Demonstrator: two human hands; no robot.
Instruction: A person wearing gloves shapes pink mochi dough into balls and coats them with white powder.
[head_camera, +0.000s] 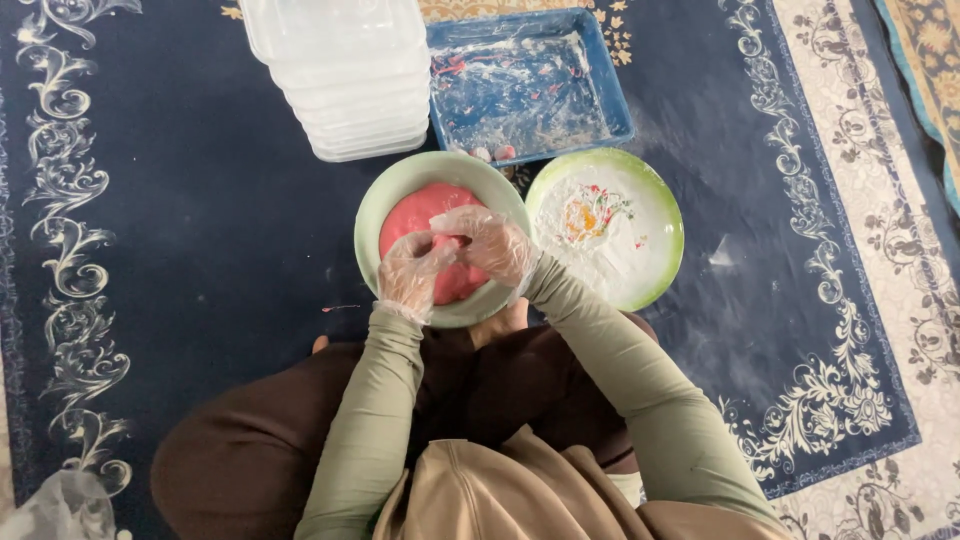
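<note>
a: the stack of clear plastic containers (340, 75) is cut off by the top edge, and the blue tray (530, 80) loses its far rim there too.

b: the 2 gloved hands cover part of the pink dough (425, 215). the crumpled clear plastic (55, 505) at the bottom left corner is cropped.

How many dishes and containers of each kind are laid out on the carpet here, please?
Green-rimmed bowl holding pink dough: 1
Green-rimmed plate dusted with flour: 1
Blue rectangular tray: 1
Stack of clear plastic containers: 1 stack, number unclear
Total: 4
</note>
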